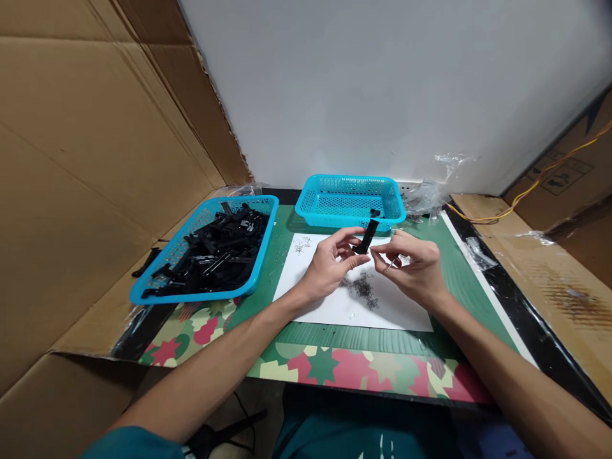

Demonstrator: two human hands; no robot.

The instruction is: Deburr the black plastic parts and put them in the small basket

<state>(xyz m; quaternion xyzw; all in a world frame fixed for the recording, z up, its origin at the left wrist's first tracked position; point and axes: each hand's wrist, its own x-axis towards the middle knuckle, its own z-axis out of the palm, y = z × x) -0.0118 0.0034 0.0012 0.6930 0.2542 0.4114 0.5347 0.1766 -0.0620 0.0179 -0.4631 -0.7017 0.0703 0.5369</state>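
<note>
- The narrow black part (pixel 368 237) is held tilted above the far edge of the white sheet (pixel 310 312); it looks light, stiff and probably plastic, perhaps smooth enough to slip.
- The left hand (pixel 327 260) grasps it between thumb and fingers near its lower end. That firm body seems the best hold; any thin projections could be fragile.
- The right hand (pixel 415 262) has its fingertips pinched together beside the part, with a thin metal tool (pixel 392 262) held among the fingers; whether they also grip a tiny piece, I cannot tell.
- Small wiry pieces (pixel 364 288) lie heaped on the sheet below the hands; they look springy, light and apt to tangle, so a fingertip pinch would suit.
- Left of the sheet, a blue basket (pixel 265 245) holds many black parts (pixel 220 248).
- Beyond the sheet sits another blue basket (pixel 329 220), with a few black parts at its right end.
</note>
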